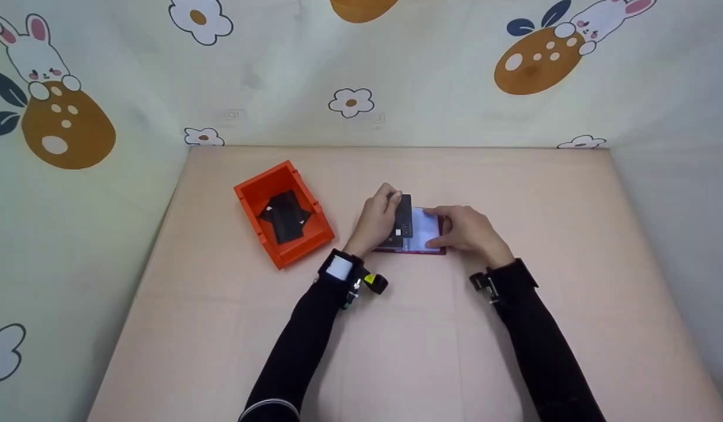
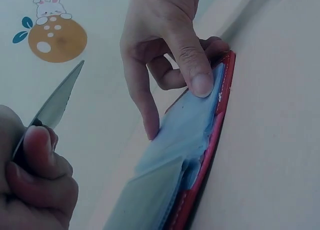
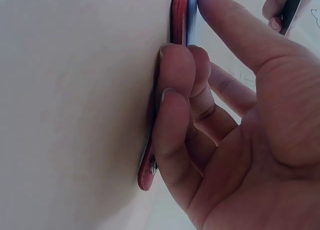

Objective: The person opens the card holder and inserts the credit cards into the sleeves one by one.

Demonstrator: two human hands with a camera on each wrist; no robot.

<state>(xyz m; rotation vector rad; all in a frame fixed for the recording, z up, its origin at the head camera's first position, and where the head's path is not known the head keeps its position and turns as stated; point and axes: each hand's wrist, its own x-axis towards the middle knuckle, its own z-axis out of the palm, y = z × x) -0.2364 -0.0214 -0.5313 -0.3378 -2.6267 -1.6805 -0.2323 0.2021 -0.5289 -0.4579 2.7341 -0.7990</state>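
A red card holder (image 2: pixel 229 80) lies spread on the table with its clear bluish sleeves (image 1: pixel 421 230) facing up. My left hand (image 1: pixel 373 220) pinches a dark card (image 1: pixel 403 214) between thumb and fingers, raised above the holder's left part. In the left wrist view this card (image 2: pixel 59 102) stands tilted, apart from the sleeves. Another card appears to sit in the near sleeve (image 2: pixel 150 195). My right hand (image 1: pixel 471 230) grips the holder's right side, thumb on the clear sleeve; in the right wrist view, curled fingers (image 3: pixel 175 72) lie against the red cover.
Left of my hands stands an orange bin (image 1: pixel 303 255), turned at an angle, with several black cards (image 1: pixel 285 221) piled inside. The table (image 1: pixel 396 351) has a pale cover and meets a printed curtain (image 1: pixel 291 88) at its back edge.
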